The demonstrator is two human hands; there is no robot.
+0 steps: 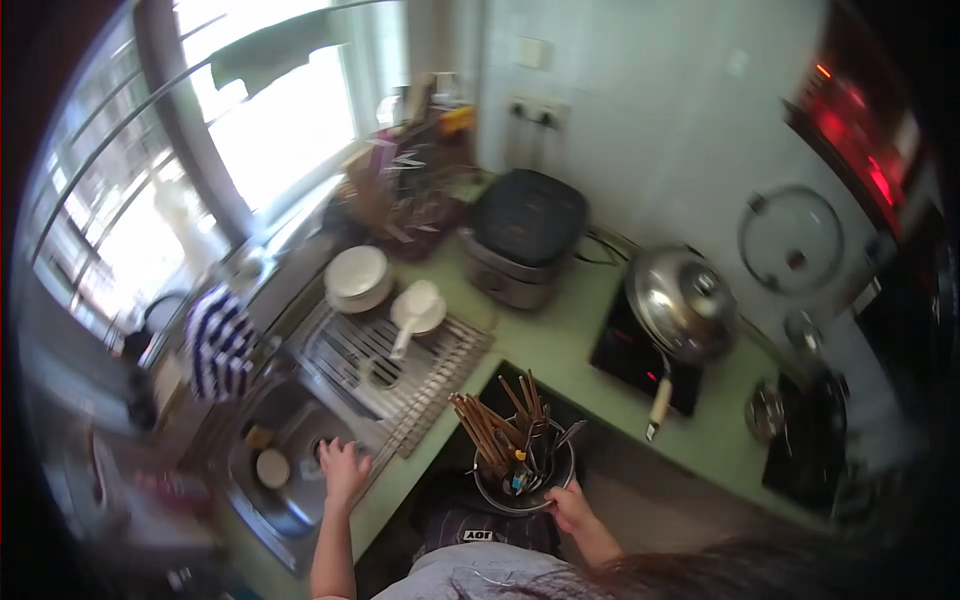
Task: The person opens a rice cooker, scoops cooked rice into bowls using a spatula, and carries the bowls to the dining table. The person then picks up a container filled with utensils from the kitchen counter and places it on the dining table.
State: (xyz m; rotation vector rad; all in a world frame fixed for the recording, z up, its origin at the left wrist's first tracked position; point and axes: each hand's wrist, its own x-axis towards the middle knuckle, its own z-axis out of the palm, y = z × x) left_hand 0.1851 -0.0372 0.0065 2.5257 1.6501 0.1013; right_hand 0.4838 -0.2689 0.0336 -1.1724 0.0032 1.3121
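Observation:
My right hand (570,507) grips the rim of a round metal pot (558,476) in front of my body. Wooden chopsticks (484,432) and metal spoons stand bunched in the pot, leaning different ways. My left hand (344,472) is at the right edge of the steel sink (283,520), its fingers curled on a small dark thing that is too blurred to name. In the sink lie a pale round bowl-like item (272,468) and a yellowish sponge (259,437).
White bowls (357,277) and a white spoon (401,345) sit by the roll-up drying rack (440,385). Behind is a dark rice cooker (528,232). A lidded pan (682,305) stands on a black hob (615,362), its handle toward me. A striped cloth (219,343) hangs near the window.

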